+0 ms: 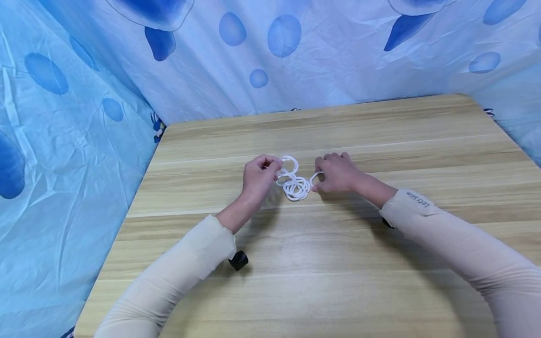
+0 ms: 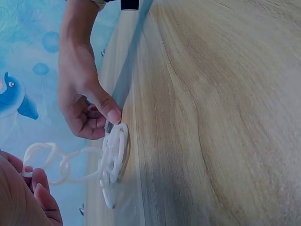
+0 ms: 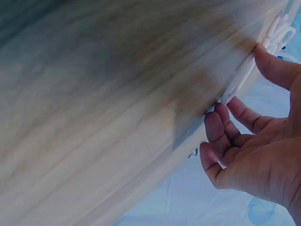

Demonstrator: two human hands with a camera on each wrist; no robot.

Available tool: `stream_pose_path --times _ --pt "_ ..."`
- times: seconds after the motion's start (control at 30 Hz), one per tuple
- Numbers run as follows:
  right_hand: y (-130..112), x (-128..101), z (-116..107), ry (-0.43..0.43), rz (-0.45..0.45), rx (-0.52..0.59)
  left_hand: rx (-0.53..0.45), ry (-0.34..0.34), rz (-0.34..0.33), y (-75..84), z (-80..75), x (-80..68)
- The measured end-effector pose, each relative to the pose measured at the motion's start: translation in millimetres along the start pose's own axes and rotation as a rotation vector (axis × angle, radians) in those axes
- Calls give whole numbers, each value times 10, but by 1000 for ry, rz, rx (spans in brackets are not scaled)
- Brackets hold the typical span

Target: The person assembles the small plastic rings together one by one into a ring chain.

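Observation:
A white plastic chain [image 1: 297, 188] of large oval links lies heaped in the middle of the wooden table. My left hand [image 1: 263, 174] pinches a link at its end between thumb and fingers; in the left wrist view that raised link [image 2: 40, 149] runs through another link down to the heap. On the right side of the heap, my right hand [image 1: 338, 172] holds a link low at the tabletop. The right wrist view shows its thumb and index finger spread along this link [image 3: 239, 81], the other fingers bent loosely. Part of the link is hidden under the hand.
The wooden table [image 1: 270, 291] stretches around the chain on every side. Behind it and at the left hangs a blue patterned curtain [image 1: 190, 80]. Black wrist gear [image 1: 238, 260] shows under the left sleeve.

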State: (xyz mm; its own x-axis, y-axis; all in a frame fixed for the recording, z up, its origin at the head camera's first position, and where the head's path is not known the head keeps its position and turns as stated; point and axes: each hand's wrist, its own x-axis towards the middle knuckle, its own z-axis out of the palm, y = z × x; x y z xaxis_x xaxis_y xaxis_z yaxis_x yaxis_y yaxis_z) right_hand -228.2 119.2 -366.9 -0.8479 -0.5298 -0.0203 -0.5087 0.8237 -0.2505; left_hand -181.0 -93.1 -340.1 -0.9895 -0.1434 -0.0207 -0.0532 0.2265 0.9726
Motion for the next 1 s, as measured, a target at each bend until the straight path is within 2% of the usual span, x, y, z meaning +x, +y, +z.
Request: stream_pose_path --times 0.3,0.4,0.53,0.67,1.0 --pt "27 1 37 47 -74 -67 96 -32 5 -7 14 -2" --pt "50 5 21 52 -88 -52 86 -56 -10 -5 29 -4" --pt "83 15 -36 71 -80 27 48 -104 -34 2 47 -10" --pt "111 11 -115 122 -76 139 69 -120 -35 9 51 -20" --pt "150 -3 -244 188 -76 296 243 -116 101 -1 48 -57"
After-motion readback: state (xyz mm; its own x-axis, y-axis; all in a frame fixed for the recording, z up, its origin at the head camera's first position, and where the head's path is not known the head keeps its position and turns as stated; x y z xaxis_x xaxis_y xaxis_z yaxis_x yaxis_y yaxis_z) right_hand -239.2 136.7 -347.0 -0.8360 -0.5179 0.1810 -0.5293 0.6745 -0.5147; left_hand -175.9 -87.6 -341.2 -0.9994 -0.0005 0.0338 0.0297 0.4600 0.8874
